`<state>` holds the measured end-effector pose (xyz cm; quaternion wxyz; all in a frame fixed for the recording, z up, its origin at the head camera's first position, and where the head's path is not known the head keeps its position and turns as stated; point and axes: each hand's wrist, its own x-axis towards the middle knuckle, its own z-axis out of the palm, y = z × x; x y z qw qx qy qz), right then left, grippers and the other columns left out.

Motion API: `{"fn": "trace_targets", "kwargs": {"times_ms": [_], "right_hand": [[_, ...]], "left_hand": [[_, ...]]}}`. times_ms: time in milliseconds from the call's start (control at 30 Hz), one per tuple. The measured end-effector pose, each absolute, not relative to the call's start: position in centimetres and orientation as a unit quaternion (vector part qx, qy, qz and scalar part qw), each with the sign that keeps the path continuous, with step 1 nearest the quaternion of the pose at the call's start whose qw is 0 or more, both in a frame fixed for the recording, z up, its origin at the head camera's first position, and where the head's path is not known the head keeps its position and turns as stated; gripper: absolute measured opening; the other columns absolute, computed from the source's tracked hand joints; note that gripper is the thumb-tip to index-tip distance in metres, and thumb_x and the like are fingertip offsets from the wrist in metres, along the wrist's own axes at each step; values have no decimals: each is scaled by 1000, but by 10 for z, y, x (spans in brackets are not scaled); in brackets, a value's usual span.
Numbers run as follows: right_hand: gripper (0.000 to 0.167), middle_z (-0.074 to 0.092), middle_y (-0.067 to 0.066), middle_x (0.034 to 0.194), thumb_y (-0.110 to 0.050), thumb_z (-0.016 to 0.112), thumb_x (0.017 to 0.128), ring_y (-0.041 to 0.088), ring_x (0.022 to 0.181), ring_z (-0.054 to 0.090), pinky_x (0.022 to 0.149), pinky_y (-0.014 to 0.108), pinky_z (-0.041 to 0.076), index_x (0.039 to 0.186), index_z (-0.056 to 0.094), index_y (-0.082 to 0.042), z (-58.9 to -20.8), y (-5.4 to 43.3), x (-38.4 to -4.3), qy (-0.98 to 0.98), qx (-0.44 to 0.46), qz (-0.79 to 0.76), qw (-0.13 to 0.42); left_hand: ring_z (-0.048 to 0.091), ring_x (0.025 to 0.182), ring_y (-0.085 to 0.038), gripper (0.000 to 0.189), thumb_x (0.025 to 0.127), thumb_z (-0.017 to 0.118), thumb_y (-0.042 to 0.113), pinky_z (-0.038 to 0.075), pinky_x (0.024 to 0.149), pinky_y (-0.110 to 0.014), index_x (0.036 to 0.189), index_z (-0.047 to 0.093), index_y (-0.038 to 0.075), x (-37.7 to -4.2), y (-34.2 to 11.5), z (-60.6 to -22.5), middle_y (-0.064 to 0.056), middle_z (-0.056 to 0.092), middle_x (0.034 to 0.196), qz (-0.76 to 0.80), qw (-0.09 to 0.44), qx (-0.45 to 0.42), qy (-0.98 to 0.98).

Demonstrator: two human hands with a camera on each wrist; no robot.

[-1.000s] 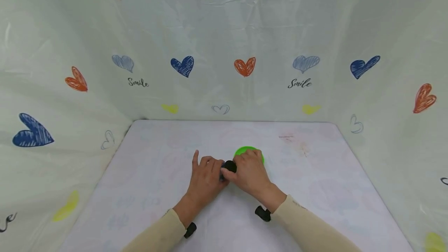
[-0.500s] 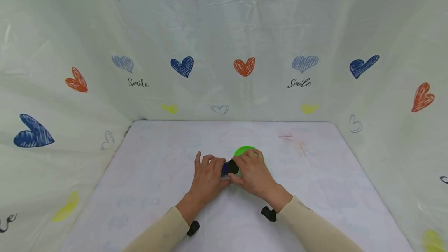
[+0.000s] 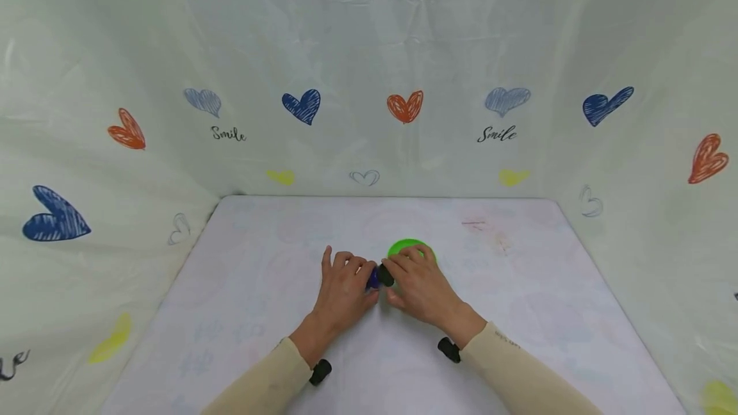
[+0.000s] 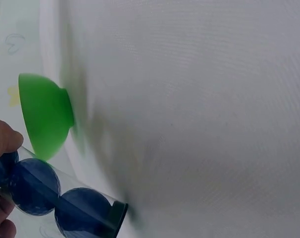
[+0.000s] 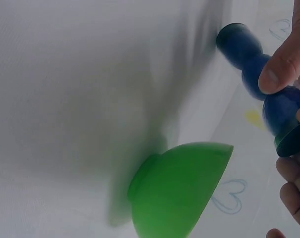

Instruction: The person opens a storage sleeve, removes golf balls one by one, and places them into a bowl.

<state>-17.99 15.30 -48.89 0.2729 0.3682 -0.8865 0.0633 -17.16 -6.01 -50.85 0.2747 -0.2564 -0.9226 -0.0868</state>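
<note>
My left hand (image 3: 344, 290) grips a clear tube of blue balls (image 4: 34, 187) around its middle. Dark caps close both ends of the tube, which leans over the table. Its upper dark cap (image 3: 385, 275) faces my right hand (image 3: 423, 284). In the right wrist view, fingertips (image 5: 290, 171) of the right hand lie at that cap's edge, with the thumb apart from it; whether they touch is hard to tell. Close to the table is the lower cap (image 4: 119, 215). A green bowl (image 3: 408, 245) stands just behind the right hand, which partly hides it.
The white table (image 3: 277, 229) ends at a hanging sheet (image 3: 346, 50) printed with hearts, at the back and sides. Black wrist cameras sit below both hands, the right camera (image 3: 449, 349) and the left camera (image 3: 320, 372).
The right hand has shifted slightly right and its thumb has come off the upper cap. That cap and the tube have moved a little right, as has the left hand, which keeps its grip.
</note>
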Motion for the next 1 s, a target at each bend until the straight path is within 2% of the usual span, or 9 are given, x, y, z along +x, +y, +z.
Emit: {"fn": "trace_targets", "kwargs": {"times_ms": [367,533,667,833,1000], "right_hand": [[39,76,2,104,-30,75,76,26,105,62,103,53,45,109,74,-10,-491,157,-184,-886,374,83,261],[38,76,1,102,-31,76,76,26,104,63,100,53,46,109,75,-11,-490,157,-184,-893,366,94,243],[37,76,0,104,-33,76,82,25,105,62,101,52,46,111,76,-12,-488,156,-184,-900,360,101,224],[39,77,1,114,-37,78,93,25,111,61,105,55,43,122,76,-11,-480,156,-182,-909,348,150,175],[44,77,0,118,-42,77,95,24,114,59,105,55,42,125,75,-10,-478,152,-180,-916,340,168,134]], "left_hand": [[60,110,-31,52,76,92,38,38,108,-76,117,74,12,-168,-55,-507,-4,74,107,-84,251,-263,-928],[60,108,-31,62,72,96,47,38,109,-74,117,71,13,-168,-59,-514,-4,75,106,-87,262,-247,-929],[61,108,-30,60,72,96,51,38,111,-73,114,72,14,-169,-65,-517,-2,76,104,-83,262,-240,-931],[61,109,-28,55,78,94,46,37,111,-74,119,73,16,-170,-69,-515,0,77,106,-86,256,-253,-929],[62,111,-28,51,80,93,44,37,111,-74,119,74,17,-169,-71,-513,0,78,107,-88,244,-260,-930]]}}
